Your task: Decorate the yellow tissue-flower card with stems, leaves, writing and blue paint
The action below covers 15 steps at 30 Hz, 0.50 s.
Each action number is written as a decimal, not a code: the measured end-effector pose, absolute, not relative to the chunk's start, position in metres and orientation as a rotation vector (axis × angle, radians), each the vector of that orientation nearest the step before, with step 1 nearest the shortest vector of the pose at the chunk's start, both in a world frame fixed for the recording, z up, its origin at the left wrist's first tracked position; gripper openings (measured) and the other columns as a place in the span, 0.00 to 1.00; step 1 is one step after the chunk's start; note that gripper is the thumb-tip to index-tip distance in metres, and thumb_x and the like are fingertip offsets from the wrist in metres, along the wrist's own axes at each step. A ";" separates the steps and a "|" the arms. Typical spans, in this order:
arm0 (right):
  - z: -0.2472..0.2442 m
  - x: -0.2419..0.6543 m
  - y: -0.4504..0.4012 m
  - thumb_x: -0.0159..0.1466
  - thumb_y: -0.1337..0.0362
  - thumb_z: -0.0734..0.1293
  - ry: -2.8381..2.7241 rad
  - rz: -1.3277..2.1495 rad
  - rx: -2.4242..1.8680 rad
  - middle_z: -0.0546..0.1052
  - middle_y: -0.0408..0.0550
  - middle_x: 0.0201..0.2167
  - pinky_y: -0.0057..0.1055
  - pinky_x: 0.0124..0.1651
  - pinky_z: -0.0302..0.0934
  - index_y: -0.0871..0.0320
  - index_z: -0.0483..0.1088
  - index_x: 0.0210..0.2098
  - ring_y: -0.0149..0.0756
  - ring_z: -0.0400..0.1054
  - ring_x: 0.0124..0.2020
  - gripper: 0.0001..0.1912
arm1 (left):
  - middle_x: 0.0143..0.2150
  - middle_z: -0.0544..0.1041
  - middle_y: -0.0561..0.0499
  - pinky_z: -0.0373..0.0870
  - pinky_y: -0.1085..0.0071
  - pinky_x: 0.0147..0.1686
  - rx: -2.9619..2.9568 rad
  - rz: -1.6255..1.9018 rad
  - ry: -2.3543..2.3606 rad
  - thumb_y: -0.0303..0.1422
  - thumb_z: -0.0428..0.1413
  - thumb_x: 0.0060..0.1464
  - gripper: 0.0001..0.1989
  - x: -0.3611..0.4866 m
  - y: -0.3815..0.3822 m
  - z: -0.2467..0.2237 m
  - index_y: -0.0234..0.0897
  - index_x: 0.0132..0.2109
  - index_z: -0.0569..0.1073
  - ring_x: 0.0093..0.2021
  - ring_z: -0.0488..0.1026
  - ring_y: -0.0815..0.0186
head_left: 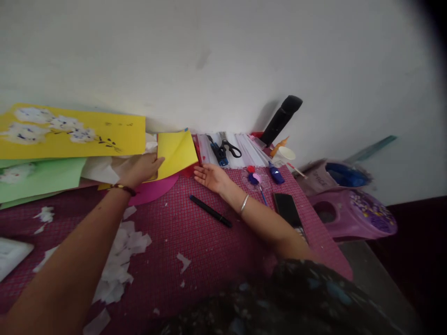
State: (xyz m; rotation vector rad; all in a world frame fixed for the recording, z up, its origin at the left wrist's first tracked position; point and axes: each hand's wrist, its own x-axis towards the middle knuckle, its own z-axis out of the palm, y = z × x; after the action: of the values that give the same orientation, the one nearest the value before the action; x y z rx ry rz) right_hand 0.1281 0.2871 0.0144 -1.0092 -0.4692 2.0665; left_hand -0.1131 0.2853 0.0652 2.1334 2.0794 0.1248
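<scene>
My left hand [142, 168] is closed on the left edge of a yellow sheet of paper [176, 151], its thumb lying over the front. The sheet is slightly bent and leans near the wall. By its lower right corner, my right hand [211, 179] lies palm up with fingers apart, close to some red material; whether it touches the sheet I cannot tell. Under the yellow sheet a magenta paper [153, 191] sticks out. A dark marker pen [210, 211] rests on the checked cloth just below my right hand.
A yellow sheet with white painted flowers [73, 130] and green paper [45, 179] stand left. Torn white paper [120, 258] litters the cloth. Scissors [230, 148], a paint palette [255, 177], a blue tube [276, 173], a phone [288, 209] and a black bottle [281, 121] are right.
</scene>
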 end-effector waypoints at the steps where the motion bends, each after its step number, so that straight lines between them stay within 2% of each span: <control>1: 0.015 0.126 0.289 0.66 0.72 0.59 -0.485 2.083 -1.005 0.77 0.46 0.30 0.29 0.39 0.70 0.58 0.68 0.34 0.30 0.72 0.30 0.08 | 0.36 0.79 0.41 0.70 0.63 0.44 2.136 0.109 2.085 0.39 0.44 0.66 0.19 -0.111 0.285 0.066 0.35 0.36 0.75 0.41 0.76 0.55; 3: 0.016 0.122 0.294 0.63 0.74 0.62 -0.580 2.104 -0.985 0.78 0.45 0.31 0.29 0.38 0.69 0.58 0.70 0.35 0.30 0.71 0.29 0.07 | 0.37 0.79 0.42 0.71 0.61 0.46 2.141 0.080 2.088 0.38 0.45 0.68 0.19 -0.109 0.286 0.065 0.34 0.36 0.75 0.42 0.77 0.57; 6: 0.020 0.115 0.303 0.58 0.76 0.64 -0.840 2.084 -0.951 0.79 0.42 0.35 0.31 0.41 0.71 0.55 0.71 0.39 0.30 0.73 0.31 0.13 | 0.40 0.79 0.44 0.72 0.58 0.48 2.141 0.051 2.090 0.38 0.49 0.69 0.16 -0.109 0.288 0.062 0.33 0.39 0.75 0.42 0.77 0.59; 10: 0.023 0.101 0.315 0.59 0.73 0.64 -1.199 2.016 -0.911 0.79 0.44 0.49 0.42 0.51 0.72 0.50 0.73 0.47 0.35 0.75 0.38 0.19 | 0.45 0.78 0.46 0.75 0.57 0.47 2.127 0.050 2.085 0.42 0.56 0.65 0.15 -0.115 0.292 0.055 0.33 0.47 0.75 0.44 0.77 0.60; 13: 0.020 0.085 0.319 0.58 0.73 0.65 -1.499 1.864 -0.865 0.74 0.43 0.59 0.49 0.62 0.67 0.48 0.72 0.53 0.40 0.73 0.50 0.25 | 0.49 0.77 0.45 0.77 0.57 0.46 2.136 0.069 2.037 0.41 0.57 0.65 0.16 -0.122 0.295 0.048 0.34 0.52 0.74 0.45 0.76 0.60; 15: 0.016 0.072 0.319 0.56 0.75 0.66 -1.669 1.714 -0.818 0.71 0.44 0.64 0.48 0.70 0.58 0.50 0.71 0.56 0.43 0.67 0.61 0.29 | 0.52 0.76 0.44 0.77 0.58 0.46 2.171 0.110 1.977 0.40 0.57 0.65 0.15 -0.126 0.297 0.044 0.36 0.54 0.73 0.46 0.76 0.60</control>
State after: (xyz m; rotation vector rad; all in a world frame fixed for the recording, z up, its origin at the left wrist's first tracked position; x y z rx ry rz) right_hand 0.0718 0.3189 0.0155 -0.8184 -1.6687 1.7136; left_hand -0.1263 0.2972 0.0444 2.1709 1.9770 0.1098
